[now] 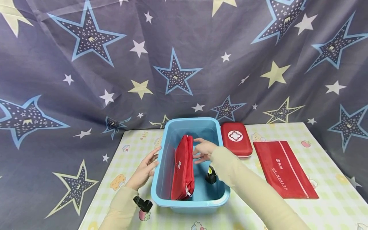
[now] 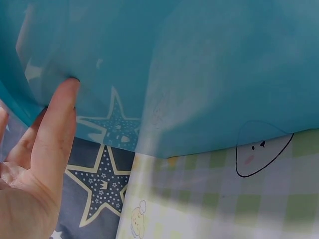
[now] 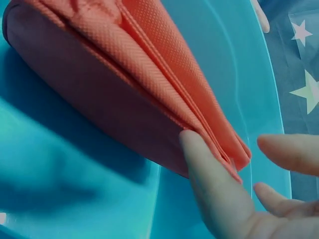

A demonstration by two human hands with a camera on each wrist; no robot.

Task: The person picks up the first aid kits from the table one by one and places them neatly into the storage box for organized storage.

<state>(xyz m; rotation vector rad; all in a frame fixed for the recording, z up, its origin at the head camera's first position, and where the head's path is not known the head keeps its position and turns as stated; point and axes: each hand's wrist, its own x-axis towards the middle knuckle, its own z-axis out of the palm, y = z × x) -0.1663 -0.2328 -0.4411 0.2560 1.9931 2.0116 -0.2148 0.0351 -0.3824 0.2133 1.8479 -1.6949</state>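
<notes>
Red fabric zip pouch with white cross (image 1: 181, 172) inside light blue plastic bin (image 1: 198, 203), lower centre of frame. Standing on long edge, tilted, in left half of bin; probably stood up like that to keep zip side uppermost. White zip pull (image 1: 188, 191) towards bottom of frame. Contact with left wall: cannot tell.

Left hand (image 1: 144, 170), just left of bin: fingers apart and fairly straight, tips against outer wall, not pinching. Likely bracing bin against sliding.

Right hand (image 1: 203, 150) in bin, right of pouch: fingers spread, one tip against pouch near its upper end, others apart from it. No pinch visible; maybe there to steady pouch. Pressure: cannot tell. Cream sleeve (image 1: 253, 185) slanting in from lower right.

Just right of bin: red rounded-rectangle case with white cross emblem (image 1: 236, 140), flat, emblem up, seemingly parked aside. Farther right: flat red rectangular envelope with pale stripe and white print (image 1: 283, 171), slightly angled, seemingly set out of the way, within easy reach.

Surface: bench (image 1: 330, 204) under pale green-check cloth with cartoon food prints (image 1: 127, 159). Behind: dark blue-grey curtain with blue, cream and white stars (image 1: 201, 32), across top and both sides of frame, probably hung to screen room; nothing beyond it visible.
</notes>
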